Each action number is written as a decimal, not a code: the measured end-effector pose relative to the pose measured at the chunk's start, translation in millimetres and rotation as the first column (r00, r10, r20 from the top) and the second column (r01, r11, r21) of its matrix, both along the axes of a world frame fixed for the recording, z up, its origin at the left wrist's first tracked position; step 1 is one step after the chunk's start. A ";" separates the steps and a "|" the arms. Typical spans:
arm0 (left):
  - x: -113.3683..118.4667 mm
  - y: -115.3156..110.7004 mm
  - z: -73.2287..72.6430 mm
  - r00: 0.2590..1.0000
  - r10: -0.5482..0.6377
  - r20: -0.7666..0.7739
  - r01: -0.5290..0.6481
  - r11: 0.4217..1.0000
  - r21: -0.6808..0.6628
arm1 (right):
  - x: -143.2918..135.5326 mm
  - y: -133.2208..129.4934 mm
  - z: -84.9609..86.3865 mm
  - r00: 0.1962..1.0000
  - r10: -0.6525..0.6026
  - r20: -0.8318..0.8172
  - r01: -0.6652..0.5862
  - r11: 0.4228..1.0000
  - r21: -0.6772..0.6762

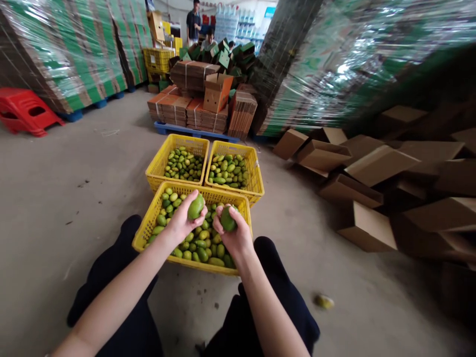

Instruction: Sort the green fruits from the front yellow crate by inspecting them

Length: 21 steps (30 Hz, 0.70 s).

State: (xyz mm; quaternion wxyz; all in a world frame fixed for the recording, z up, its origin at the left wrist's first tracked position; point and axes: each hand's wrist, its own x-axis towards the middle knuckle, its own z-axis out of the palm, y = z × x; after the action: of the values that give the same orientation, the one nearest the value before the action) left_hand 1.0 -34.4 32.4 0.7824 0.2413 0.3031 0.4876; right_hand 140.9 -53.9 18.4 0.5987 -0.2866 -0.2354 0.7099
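1. Green fruit (195,206) fills the left hand (181,221), grip closed, over the yellow crate (193,264) toward its far edge
2. Right hand (238,239) encloses another fruit (227,219) nearer the right edge
3. Holding seems underway; moving either calls for steadiness

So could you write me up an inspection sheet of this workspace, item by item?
Surface: bare grey floor with scattered dark debris.
Job's things: near yellow crate, rear left crate and rear right crate, all holding green and yellowish mango-like fruit.
Clutter: one blurred fruit on the floor to the right; loose open cardboard boxes in a jumble, also right.
Hands: left hand holds a green fruit; right hand holds another green fruit. Both are above the near crate.
Cables: nothing seen.
Surroundings: red plastic stool at left, strapped carton bundles on a blue pallet, film-wrapped stacks on both sides, people at the back.
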 end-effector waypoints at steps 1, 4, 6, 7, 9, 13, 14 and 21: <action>0.3 0.6 0.0 1.000 0.015 0.015 -0.014 1.000 -0.022 | -0.3 0.6 -0.2 1.000 -0.004 -0.004 0.004 1.000 -0.011; 1.5 2.9 -1.6 0.992 0.115 0.052 -0.111 0.991 -0.069 | -1.1 2.3 0.0 1.000 -0.015 0.027 0.015 1.000 -0.005; 2.2 3.9 -3.4 0.988 0.136 0.070 -0.129 0.987 -0.100 | -2.1 2.4 0.5 0.998 -0.016 0.060 0.015 1.000 0.023; 2.6 4.2 -4.2 0.990 0.118 0.078 -0.108 0.986 -0.124 | -2.7 2.3 0.8 0.997 -0.012 0.075 0.010 0.999 0.030; 3.2 4.2 -5.7 0.994 0.066 0.087 -0.050 0.983 -0.175 | -3.7 2.0 1.0 0.995 0.013 0.097 -0.015 1.000 0.010; 4.0 2.6 -6.3 0.987 0.162 -0.015 -0.161 0.959 -0.231 | -3.6 3.5 -1.4 0.992 0.065 0.107 -0.051 0.990 -0.128; 3.8 2.1 -5.5 0.981 0.192 -0.037 -0.196 0.953 -0.232 | -3.1 4.2 -2.4 0.994 0.057 0.097 -0.041 0.986 -0.163; -4.8 0.6 5.3 0.970 0.214 -0.112 -0.228 0.965 -0.129 | -0.2 3.2 -4.3 0.993 -0.081 -0.081 0.058 0.964 -0.258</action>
State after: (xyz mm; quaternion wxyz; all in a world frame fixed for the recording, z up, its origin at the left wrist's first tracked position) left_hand -3.8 -33.7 37.6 0.7227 0.1734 0.3993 0.5368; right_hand 140.7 -50.7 14.0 0.5915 -0.3368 -0.1043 0.7251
